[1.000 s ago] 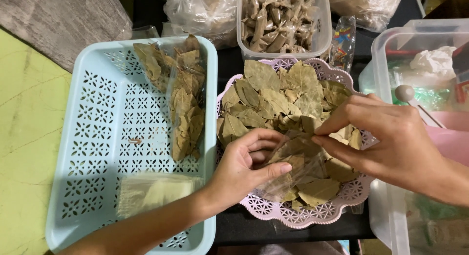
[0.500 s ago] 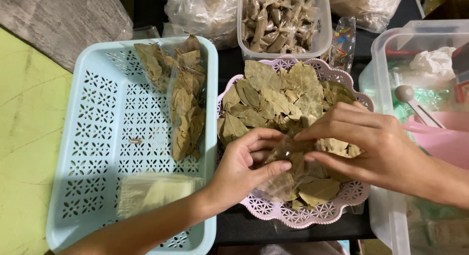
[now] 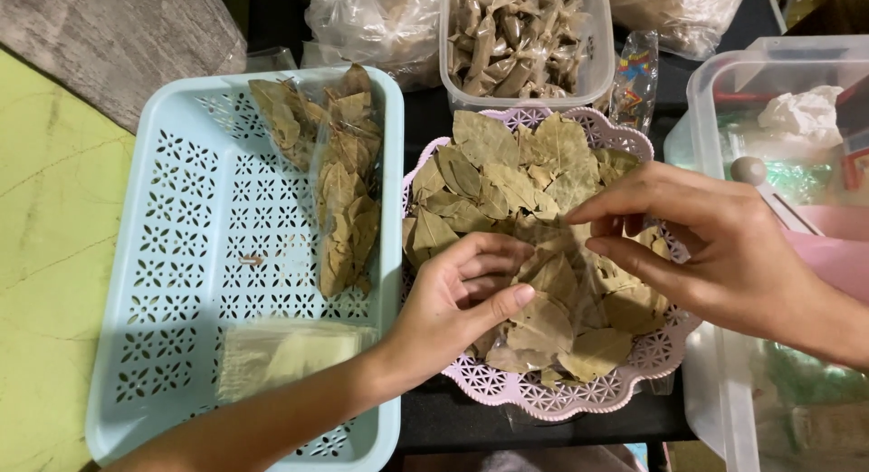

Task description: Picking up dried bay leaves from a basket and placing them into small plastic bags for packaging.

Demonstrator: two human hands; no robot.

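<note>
A pink lacy basket (image 3: 579, 398) holds a heap of dried bay leaves (image 3: 507, 173). Over its near half lies a small clear plastic bag (image 3: 554, 295) with a few leaves inside. My left hand (image 3: 453, 305) grips the bag's left side, thumb on top and fingers curled under. From the right, my right hand (image 3: 715, 246) pinches the bag's far right edge between thumb and forefinger. The bag is stretched between the two hands, just above the leaves.
A light blue perforated tray (image 3: 181, 255) on the left holds filled leaf bags (image 3: 339, 182) and a stack of empty clear bags (image 3: 290, 352). Behind stands a clear tub of small wrapped packets (image 3: 520, 38). Clear plastic bins (image 3: 724, 83) and a pink container (image 3: 842, 246) stand at the right.
My right hand has drawn back to the right and upward, spreading the bag out. The leaves in it now lie flatter. My left hand has kept its place.
</note>
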